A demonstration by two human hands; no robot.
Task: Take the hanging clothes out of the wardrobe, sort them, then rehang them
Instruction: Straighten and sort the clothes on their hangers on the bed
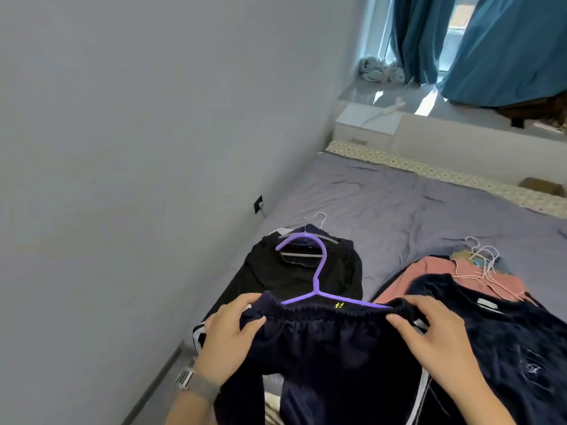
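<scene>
Both hands up on the elastic waistband of the navy track pants (322, 342), which hang on a purple hanger (313, 289) held over the near edge of the bed (399, 210). The left hand (228, 335) pinches the waistband's left end, thumb on top; the right hand (429, 332) grips the right end, fingers curled over the band. Behind the hanger lies a black garment pile (276, 271) on hangers; to the right, a navy sweater (491, 332) over what looks like a pink top (435, 271).
</scene>
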